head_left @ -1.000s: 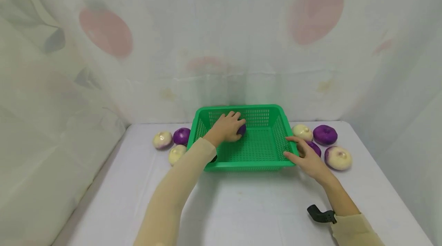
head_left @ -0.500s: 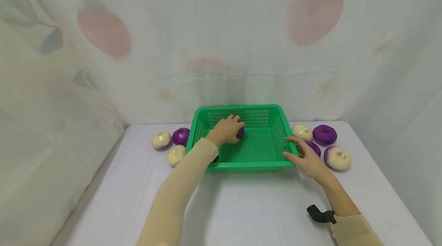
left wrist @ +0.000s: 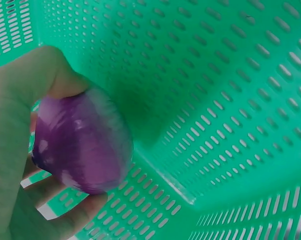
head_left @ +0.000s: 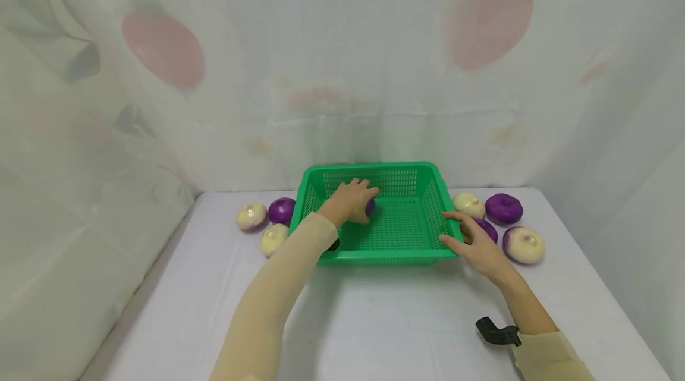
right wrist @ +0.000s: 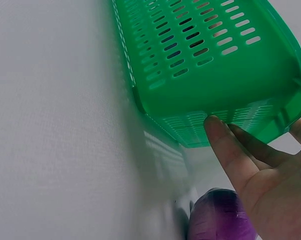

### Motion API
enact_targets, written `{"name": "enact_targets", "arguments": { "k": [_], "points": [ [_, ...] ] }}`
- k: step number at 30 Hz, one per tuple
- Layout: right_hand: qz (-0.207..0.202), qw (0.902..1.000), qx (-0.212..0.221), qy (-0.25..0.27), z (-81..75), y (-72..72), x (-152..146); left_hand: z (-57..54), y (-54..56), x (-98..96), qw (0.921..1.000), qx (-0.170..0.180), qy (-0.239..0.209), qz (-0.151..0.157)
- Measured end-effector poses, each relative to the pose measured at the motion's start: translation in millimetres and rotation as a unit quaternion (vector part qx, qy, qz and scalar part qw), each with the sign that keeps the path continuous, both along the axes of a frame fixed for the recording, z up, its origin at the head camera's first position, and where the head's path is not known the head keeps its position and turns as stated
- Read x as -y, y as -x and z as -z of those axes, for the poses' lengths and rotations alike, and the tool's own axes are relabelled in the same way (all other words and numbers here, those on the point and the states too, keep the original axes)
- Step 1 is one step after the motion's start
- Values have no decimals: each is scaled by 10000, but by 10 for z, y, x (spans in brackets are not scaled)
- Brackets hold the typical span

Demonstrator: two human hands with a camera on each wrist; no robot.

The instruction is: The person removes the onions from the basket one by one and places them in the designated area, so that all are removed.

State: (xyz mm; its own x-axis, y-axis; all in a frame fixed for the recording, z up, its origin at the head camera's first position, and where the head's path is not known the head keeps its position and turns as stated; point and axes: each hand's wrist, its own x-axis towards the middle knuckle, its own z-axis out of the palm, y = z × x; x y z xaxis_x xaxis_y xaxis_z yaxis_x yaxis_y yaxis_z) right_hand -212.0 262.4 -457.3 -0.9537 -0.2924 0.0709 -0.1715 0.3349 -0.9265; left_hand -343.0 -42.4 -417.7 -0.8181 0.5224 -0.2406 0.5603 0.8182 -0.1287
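Note:
Inside the green plastic basket (head_left: pixel 387 254), my left hand (head_left: pixel 350 200) holds a purple-and-white turnip (left wrist: pixel 88 142). In the left wrist view the thumb lies across its top and the fingers curl beneath it, close to the basket's perforated wall. Most of that turnip is hidden by the hand in the head view. At the basket's right end, my right hand (head_left: pixel 480 250) grips the rim. The right wrist view shows fingers (right wrist: pixel 228 150) against the outside of the end wall, below the rim.
Left of the basket lie a purple turnip (head_left: pixel 281 211) and two whitish ones, one of them a pale turnip (head_left: pixel 251 216). Several more, including a purple turnip (head_left: pixel 503 208) and a white turnip (head_left: pixel 524 245), lie to its right. A patterned curtain (head_left: pixel 342 131) hangs behind the table.
My left hand has shifted slightly left and lower inside the basket with the turnip. The right hand and the basket have stayed where they were.

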Motion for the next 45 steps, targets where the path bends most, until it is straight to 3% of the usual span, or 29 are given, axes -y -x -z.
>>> {"name": "enact_targets", "arguments": {
  "k": [15,33,45],
  "points": [
    [14,9999,-3,-111,16,65,-18,-313,-58,175,9984,56,-437,-341],
    [85,9999,-52,-127,-7,48,-67,-598,-182,348,9989,-78,-468,37],
    [51,9999,-26,-95,37,69,-9,-705,-396,708,9935,-452,-1019,215]
  ]
}}
